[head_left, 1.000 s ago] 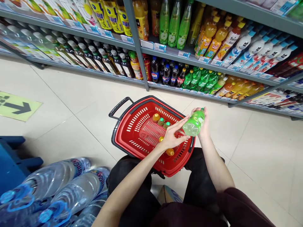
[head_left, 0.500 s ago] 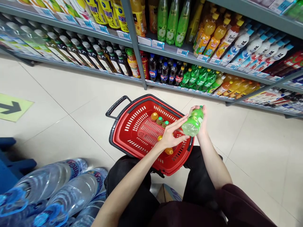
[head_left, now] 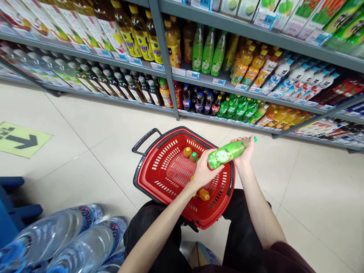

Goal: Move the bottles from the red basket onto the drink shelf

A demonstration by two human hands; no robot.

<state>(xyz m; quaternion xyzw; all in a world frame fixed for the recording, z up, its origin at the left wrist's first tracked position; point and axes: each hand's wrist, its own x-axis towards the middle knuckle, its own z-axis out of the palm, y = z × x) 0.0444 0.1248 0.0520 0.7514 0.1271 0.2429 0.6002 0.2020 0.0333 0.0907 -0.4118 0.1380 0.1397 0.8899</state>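
Note:
Both my hands hold a green apple-drink bottle (head_left: 226, 154) sideways over the right rim of a red shopping basket (head_left: 159, 167) on the floor. My left hand (head_left: 203, 170) grips its bottom end and my right hand (head_left: 245, 151) wraps its neck end, the green cap poking out to the right. Several bottles with orange and green caps (head_left: 191, 154) stand inside the basket. An orange-capped bottle (head_left: 204, 194) shows below my left wrist.
Drink shelves (head_left: 227, 81) run across the back, with matching green bottles (head_left: 209, 51) on the middle shelf. Large water bottles (head_left: 62, 239) lie at the lower left beside a blue pallet (head_left: 11, 212). A green arrow sticker (head_left: 19, 139) marks the floor at left.
The bottle has turned from end-on to lying sideways, its cap now pointing right. My left hand has closed on its bottom end. The view tilted up slightly.

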